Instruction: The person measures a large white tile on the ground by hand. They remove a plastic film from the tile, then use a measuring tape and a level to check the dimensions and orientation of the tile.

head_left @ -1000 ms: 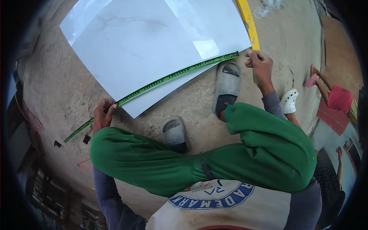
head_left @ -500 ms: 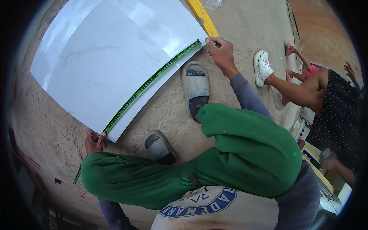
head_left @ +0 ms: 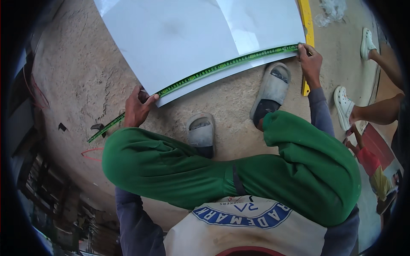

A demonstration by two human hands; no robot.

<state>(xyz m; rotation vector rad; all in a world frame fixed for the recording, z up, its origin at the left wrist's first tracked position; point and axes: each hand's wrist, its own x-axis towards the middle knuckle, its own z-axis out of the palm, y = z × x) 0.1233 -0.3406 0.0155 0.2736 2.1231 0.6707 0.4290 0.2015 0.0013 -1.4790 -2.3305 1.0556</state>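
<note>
A green measuring tape (head_left: 222,66) is stretched along the near edge of a glossy white sheet (head_left: 179,47) on the ground. My left hand (head_left: 139,106) is closed on the tape at the sheet's left edge, thumb on top. Past that hand, the loose green strip runs down to the left over the floor. At the sheet's right edge my right hand (head_left: 311,64) pinches the other end of the tape. The tape lies a little in from the sheet's near edge.
Beside the sheet's right edge lies a long yellow bar (head_left: 306,17). Clear crumpled plastic (head_left: 333,10) is beyond it. My sandalled feet (head_left: 200,133) rest between me and the sheet. People stand and sit at the right, one wearing white clogs (head_left: 343,106). Red cord (head_left: 38,91) lies at the left.
The view has turned, so the sheet appears farther up and right. My right fingertips, earlier just beyond the tape's end, now grip it. My left hand stays on the tape at the left edge.
</note>
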